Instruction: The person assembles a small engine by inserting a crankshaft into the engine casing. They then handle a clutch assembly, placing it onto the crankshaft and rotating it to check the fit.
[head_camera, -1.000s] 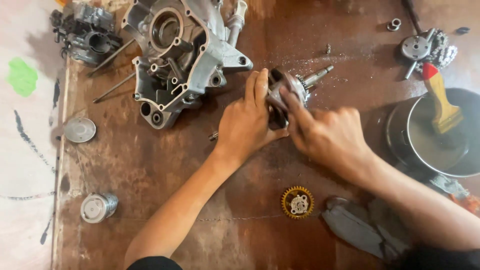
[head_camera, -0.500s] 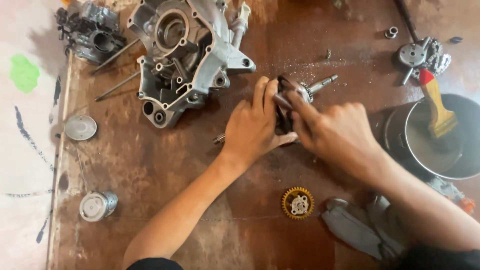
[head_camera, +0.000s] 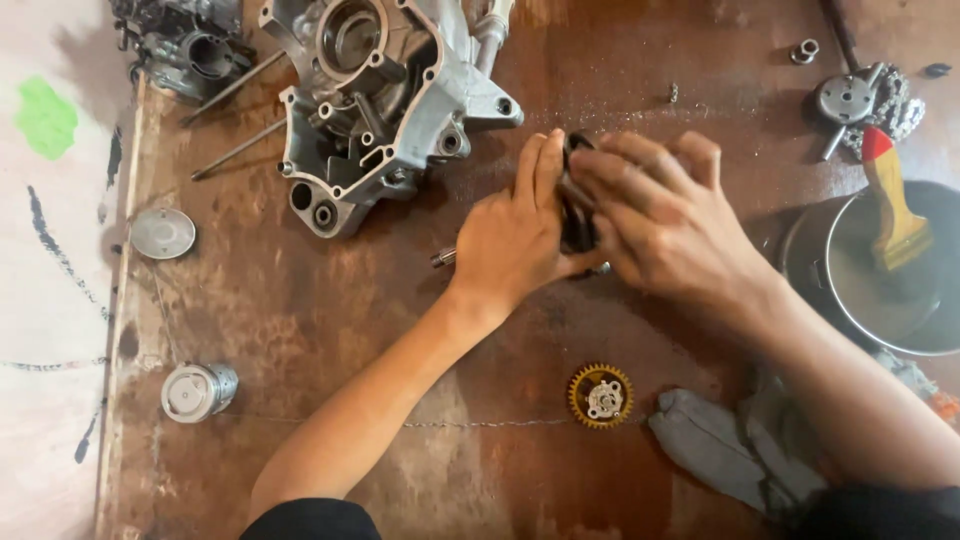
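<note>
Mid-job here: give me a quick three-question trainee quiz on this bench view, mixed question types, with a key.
1. True or false: the left hand and right hand both press on the dark round metal part between them.
2. Which lies nearest the small brass-coloured toothed gear? A) the grey crumpled rag B) the silver cast engine casing C) the yellow-handled paintbrush
3. Fill in: the paintbrush rests in a round metal ____.

Key: 1 true; 2 A; 3 basin.
</note>
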